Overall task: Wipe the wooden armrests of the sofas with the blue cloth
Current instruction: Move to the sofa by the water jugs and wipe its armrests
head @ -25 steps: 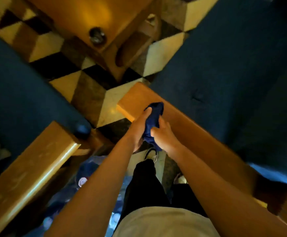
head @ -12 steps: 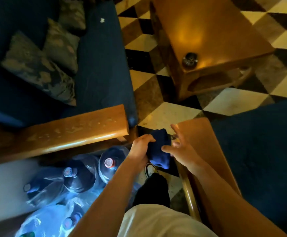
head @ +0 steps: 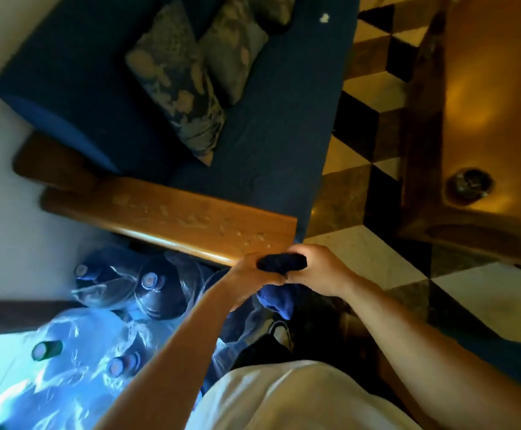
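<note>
The blue cloth (head: 282, 262) is bunched between both my hands, with a loose end hanging below them. My left hand (head: 249, 274) grips its left side and my right hand (head: 321, 270) grips its right side. Both hands hover at the near right corner of a wooden armrest (head: 191, 221), which runs from left to right across the middle and shows pale specks on its top. Behind it lies the dark blue sofa seat (head: 268, 135) with two patterned cushions (head: 178, 85).
Several large blue water bottles (head: 150, 287) lie on the floor under and in front of the armrest. A wooden coffee table (head: 482, 113) with a small round ashtray (head: 469, 184) stands at the right. Checkered tiles (head: 374, 259) cover the floor between.
The view has swung left, away from the right sofa's armrest. Both hands, still holding the cloth, have come over to the end of the left sofa's armrest.
</note>
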`<state>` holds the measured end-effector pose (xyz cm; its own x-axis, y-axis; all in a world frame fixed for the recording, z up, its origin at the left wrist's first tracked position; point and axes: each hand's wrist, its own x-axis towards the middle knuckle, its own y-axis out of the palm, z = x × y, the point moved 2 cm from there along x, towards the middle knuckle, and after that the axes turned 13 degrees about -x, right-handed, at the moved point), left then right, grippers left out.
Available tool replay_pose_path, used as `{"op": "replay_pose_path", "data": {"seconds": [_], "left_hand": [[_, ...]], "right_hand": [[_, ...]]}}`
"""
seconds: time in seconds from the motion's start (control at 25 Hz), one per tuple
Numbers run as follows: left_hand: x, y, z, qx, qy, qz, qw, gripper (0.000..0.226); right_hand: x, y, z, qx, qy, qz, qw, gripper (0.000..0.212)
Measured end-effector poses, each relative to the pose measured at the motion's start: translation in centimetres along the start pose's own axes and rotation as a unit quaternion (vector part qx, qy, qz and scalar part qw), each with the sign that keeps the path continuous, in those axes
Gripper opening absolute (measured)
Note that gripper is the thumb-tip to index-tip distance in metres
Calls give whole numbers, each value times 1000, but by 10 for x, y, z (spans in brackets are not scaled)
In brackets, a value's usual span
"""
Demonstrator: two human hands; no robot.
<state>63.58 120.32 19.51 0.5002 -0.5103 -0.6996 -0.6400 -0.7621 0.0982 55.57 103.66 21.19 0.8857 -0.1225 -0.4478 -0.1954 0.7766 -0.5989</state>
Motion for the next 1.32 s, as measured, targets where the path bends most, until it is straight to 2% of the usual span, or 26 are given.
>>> {"op": "replay_pose_path", "data": {"seconds": [0.12, 0.24, 0.28, 0.36, 0.52, 0.56, 0.64, 0.72, 0.8, 0.84, 0.88, 0.96, 1.04, 1.12, 1.2, 1.32], "left_hand": [[11, -19, 1, 3, 12, -77, 997, 52], [23, -26, 10, 8, 19, -145, 989, 24], [26, -23, 11, 10, 17, -176, 984, 22], [45, -11, 11, -76, -6, -240, 968, 17], [73, 22, 12, -262, -41, -365, 892, 22], [82, 29, 15, -301, -47, -390, 869, 19], [94, 39, 28, -316, -86, -468, 821, 17], [99, 44, 48, -298, -140, -566, 756, 34], [104, 45, 72, -325, -161, -622, 694, 48], [108, 43, 85, -342, -166, -620, 686, 55], [115, 41, 95, -364, -161, -600, 694, 59], [132, 34, 101, -401, -119, -552, 721, 61], [146, 27, 109, -424, -82, -548, 716, 61], [156, 22, 118, -437, -81, -554, 704, 60], [160, 19, 129, -469, -81, -549, 687, 61], [159, 17, 139, -540, -61, -522, 657, 48]], "right_hand": [[43, -8, -2, -27, -10, 64, 998, 24], [82, -13, -18, -56, -31, 131, 989, 20], [94, -14, -24, -62, -41, 148, 986, 18], [132, -15, -36, -71, -68, 202, 975, 15], [189, -15, -47, -177, -110, 267, 941, 22], [204, -16, -49, -214, -123, 255, 935, 25], [226, -18, -50, -312, -190, 144, 920, 34], [234, -10, -52, -352, -251, 45, 901, 49], [221, 14, -61, -358, -259, 85, 893, 72], [210, 29, -69, -379, -240, 120, 886, 84], [203, 43, -77, -404, -222, 130, 878, 92], [204, 56, -78, -435, -200, 87, 874, 97], [222, 67, -71, -420, -188, 46, 887, 98], [252, 66, -69, -324, -169, 40, 930, 92], [291, 59, -68, -177, -124, 112, 970, 80], [320, 48, -71, -41, -31, 226, 973, 69]]}}
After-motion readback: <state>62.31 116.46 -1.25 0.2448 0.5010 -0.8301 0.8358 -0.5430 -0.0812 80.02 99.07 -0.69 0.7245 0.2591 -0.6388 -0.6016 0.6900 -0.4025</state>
